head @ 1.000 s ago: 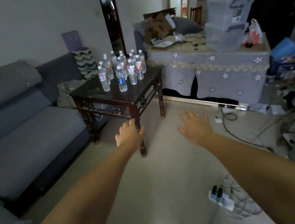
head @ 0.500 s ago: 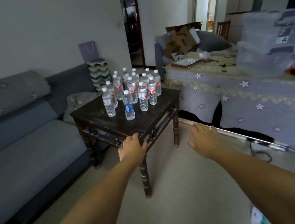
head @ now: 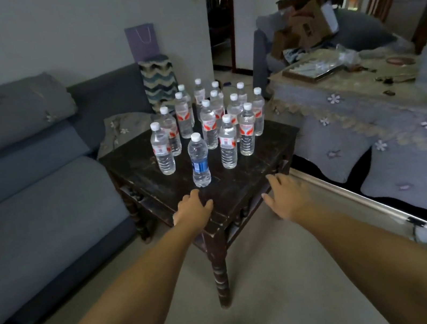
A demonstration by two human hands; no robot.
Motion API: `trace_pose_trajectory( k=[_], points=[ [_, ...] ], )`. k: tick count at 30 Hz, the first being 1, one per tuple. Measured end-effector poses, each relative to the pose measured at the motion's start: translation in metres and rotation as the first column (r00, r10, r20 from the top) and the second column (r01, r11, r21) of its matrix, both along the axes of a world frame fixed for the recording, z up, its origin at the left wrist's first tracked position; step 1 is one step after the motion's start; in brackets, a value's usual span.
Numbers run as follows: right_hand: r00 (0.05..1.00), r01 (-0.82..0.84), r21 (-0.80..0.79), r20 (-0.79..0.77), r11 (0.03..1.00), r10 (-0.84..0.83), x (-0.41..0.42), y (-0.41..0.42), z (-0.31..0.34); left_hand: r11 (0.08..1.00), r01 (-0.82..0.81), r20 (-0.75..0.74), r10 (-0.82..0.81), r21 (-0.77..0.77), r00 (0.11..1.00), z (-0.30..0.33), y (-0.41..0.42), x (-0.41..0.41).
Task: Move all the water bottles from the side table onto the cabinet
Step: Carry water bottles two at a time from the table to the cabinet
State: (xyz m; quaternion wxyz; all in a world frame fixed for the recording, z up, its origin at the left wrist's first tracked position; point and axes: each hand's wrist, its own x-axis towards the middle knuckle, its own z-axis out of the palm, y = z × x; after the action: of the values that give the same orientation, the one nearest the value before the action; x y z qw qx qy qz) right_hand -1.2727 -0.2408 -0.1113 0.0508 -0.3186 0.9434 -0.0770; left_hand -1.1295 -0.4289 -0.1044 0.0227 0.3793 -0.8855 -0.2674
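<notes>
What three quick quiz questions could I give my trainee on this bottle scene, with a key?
1. True or false: the left hand already grips a clear plastic water bottle.
2. Which bottle stands nearest the hands? A) the blue-labelled clear bottle B) a red-labelled bottle C) a green glass bottle
3. Fill in: the bottles stand on the dark wooden side ____.

Key:
1. False; its fingers hold nothing, and the right hand is also empty.
2. A
3. table
</notes>
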Motion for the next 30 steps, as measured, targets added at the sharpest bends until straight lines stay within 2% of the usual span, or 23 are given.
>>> trace_pose_trajectory(
  k=[4, 8, 12, 15, 19, 23, 26, 30],
  points=[
    [0.997, 0.051, -0.03, 0.053, 0.998, -0.049, -0.06, -0.059, 0.002, 0.998, 0.008, 0.012, -0.009, 0.06, 1.0, -0.007, -0.06, -0.057],
    [0.996, 0.056, -0.086, 0.068, 0.995, -0.05, -0.1, -0.098, -0.001, 0.985, -0.073, 0.008, 0.073, 0.157, 0.997, -0.012, -0.097, -0.099],
    [0.975, 0.104, -0.197, 0.212, 0.975, -0.062, -0.132, -0.129, -0.019, 0.954, -0.104, -0.042, 0.121, 0.282, 0.992, -0.031, -0.116, -0.133],
    [0.931, 0.187, -0.348, 0.36, 0.918, -0.053, -0.16, -0.153, -0.038, 0.915, -0.158, -0.086, 0.203, 0.371, 0.975, -0.056, -0.126, -0.156],
    [0.824, 0.308, -0.535, 0.563, 0.787, 0.06, -0.193, -0.187, -0.066, 0.868, -0.184, -0.246, 0.324, 0.461, 0.913, -0.082, -0.135, -0.184],
    [0.711, 0.449, -0.565, 0.695, 0.692, 0.107, -0.224, -0.222, -0.096, 0.805, -0.275, -0.31, 0.482, 0.526, 0.819, -0.104, -0.14, -0.206],
    [0.711, 0.501, -0.575, 0.7, 0.647, 0.071, -0.235, -0.24, -0.111, 0.771, -0.338, -0.3, 0.551, 0.539, 0.779, -0.115, -0.142, -0.213],
    [0.768, 0.475, -0.608, 0.639, 0.636, 0.038, -0.241, -0.253, -0.117, 0.778, -0.329, -0.295, 0.537, 0.536, 0.79, -0.115, -0.149, -0.224]
  ],
)
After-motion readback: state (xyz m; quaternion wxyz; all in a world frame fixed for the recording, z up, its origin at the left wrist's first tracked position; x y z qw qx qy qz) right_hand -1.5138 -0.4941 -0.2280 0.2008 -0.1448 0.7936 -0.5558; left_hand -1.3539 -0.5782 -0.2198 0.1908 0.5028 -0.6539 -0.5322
